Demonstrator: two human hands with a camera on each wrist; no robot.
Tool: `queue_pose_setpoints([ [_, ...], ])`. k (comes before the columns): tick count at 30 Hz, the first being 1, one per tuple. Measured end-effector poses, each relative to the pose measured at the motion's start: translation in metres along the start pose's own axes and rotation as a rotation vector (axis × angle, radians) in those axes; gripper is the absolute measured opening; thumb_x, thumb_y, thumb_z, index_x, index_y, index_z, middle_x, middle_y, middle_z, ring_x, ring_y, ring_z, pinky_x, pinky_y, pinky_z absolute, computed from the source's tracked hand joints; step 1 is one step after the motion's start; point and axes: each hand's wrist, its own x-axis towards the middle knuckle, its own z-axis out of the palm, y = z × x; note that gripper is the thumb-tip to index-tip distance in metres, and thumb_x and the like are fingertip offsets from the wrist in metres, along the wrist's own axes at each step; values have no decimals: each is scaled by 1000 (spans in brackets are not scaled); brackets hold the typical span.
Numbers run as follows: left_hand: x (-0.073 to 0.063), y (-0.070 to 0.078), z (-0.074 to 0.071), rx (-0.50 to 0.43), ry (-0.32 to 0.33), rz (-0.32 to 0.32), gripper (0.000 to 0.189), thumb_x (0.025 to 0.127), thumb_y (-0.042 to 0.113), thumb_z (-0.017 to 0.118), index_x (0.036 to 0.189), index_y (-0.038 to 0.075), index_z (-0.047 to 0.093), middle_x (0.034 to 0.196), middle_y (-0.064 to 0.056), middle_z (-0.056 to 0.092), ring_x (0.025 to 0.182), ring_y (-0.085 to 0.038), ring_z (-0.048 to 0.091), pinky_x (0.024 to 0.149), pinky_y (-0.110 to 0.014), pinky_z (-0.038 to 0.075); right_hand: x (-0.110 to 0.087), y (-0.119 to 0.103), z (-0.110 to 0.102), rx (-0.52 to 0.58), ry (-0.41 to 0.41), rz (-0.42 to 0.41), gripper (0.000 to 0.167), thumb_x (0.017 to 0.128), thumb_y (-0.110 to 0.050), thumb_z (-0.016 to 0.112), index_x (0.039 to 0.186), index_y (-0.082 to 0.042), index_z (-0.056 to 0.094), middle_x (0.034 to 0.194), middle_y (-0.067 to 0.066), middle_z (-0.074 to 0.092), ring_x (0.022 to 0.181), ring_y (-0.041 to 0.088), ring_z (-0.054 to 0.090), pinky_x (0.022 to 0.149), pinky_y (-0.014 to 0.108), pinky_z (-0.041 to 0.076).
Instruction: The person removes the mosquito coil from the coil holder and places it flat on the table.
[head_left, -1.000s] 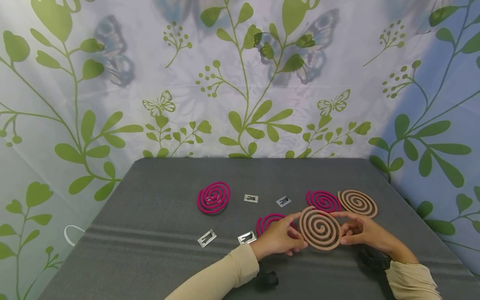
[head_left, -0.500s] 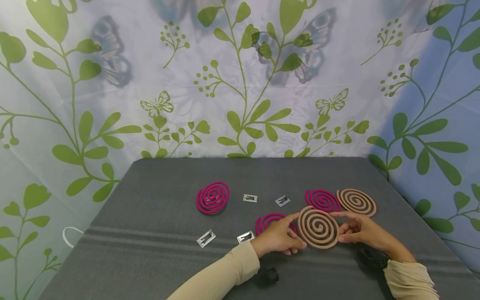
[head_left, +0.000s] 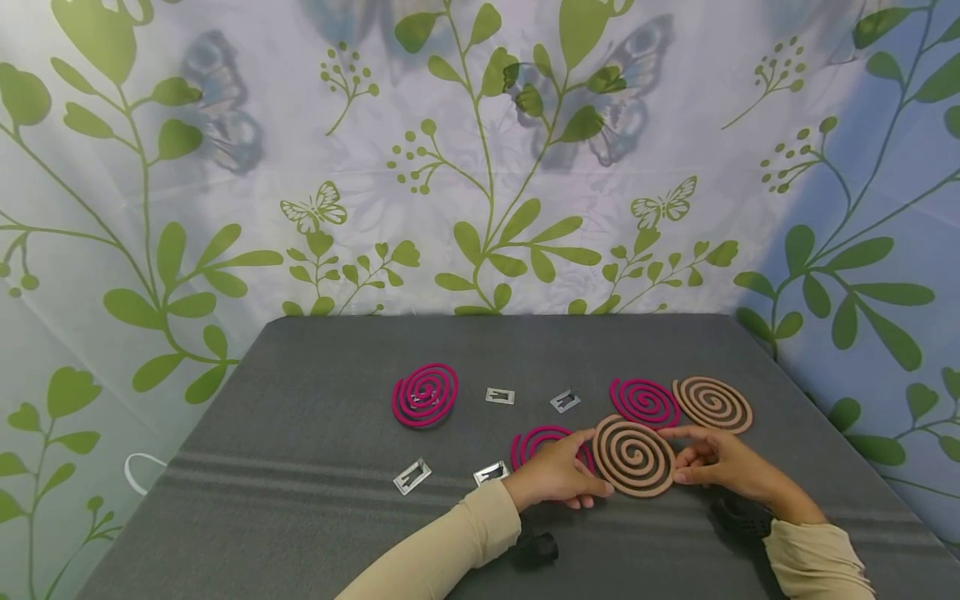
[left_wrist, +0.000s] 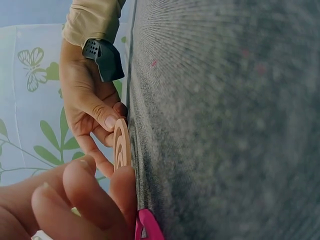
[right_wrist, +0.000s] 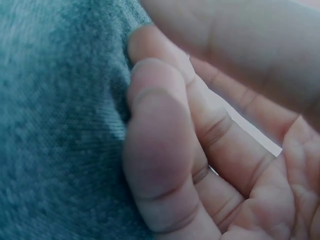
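Observation:
A tan mosquito coil (head_left: pixel 634 455) is held between both hands, close over the grey table. My left hand (head_left: pixel 558 473) pinches its left edge, and my right hand (head_left: pixel 723 467) holds its right edge between thumb and forefinger. In the left wrist view the coil (left_wrist: pixel 121 142) stands nearly edge-on. The right wrist view shows curled fingers (right_wrist: pixel 160 145) near the cloth, with the coil out of sight. Partly behind the left hand lies a pink coil (head_left: pixel 540 432). Another pink coil (head_left: pixel 643 402) touches or overlaps the held one's far edge in the head view.
A second tan coil (head_left: pixel 712 404) lies at the right. A pink coil (head_left: pixel 425 394) sits raised over a metal stand at the left. Small metal coil stands (head_left: pixel 500 396) are spread over the grey table (head_left: pixel 300 375), one (head_left: pixel 492 472) right beside the left sleeve. A printed curtain hangs behind.
The held tan coil has shifted slightly left and lies a little flatter, both hands moving with it. The other coils and stands keep their places.

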Motion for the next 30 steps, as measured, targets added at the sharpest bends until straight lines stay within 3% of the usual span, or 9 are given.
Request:
queue_pose_setpoints([
  [9,3,-1,0,-38,-18,-11,85,93,3,84,165,5,40,73,-4,70,51,-7,60,47,-16,48,0,3,1,-60,35,49,60,100,9,71,135,-40,68,92,-5,75,71,4,60,56,27,49],
  [11,4,0,0,-39,-22,-13,84,94,3,84,165,4,39,73,-4,70,50,-7,59,47,-16,48,1,3,1,-67,43,65,50,100,9,71,137,-25,70,91,-5,75,71,4,60,57,27,49],
  [13,4,0,-1,-39,-28,-18,84,94,3,83,165,3,39,74,-4,70,50,-7,59,47,-16,47,1,2,1,-77,51,87,40,100,8,71,138,-1,68,91,-6,75,72,3,60,58,26,49],
  [15,4,1,-1,-37,-31,-26,84,95,3,83,166,3,38,74,-4,70,50,-7,59,47,-15,47,2,1,2,-91,57,106,41,100,7,72,136,20,58,90,-6,75,71,3,60,58,26,49],
  [17,4,1,-1,-36,-33,-31,84,95,3,83,166,2,37,75,-4,70,50,-7,59,47,-15,48,2,1,3,-102,60,121,49,100,7,71,134,31,47,90,-6,75,71,3,59,58,26,49],
  [25,1,2,-1,-42,-40,-32,85,95,3,83,167,4,36,77,-4,70,53,-8,61,48,-17,50,1,0,3,-107,57,121,48,102,7,68,135,33,44,92,-5,75,74,4,62,60,26,51],
  [30,-4,3,-3,3,-60,9,84,96,6,83,166,4,36,80,-3,72,59,-10,65,53,-22,56,0,-2,3,-123,68,115,42,103,7,67,135,28,51,93,-4,74,77,5,65,63,27,54],
])
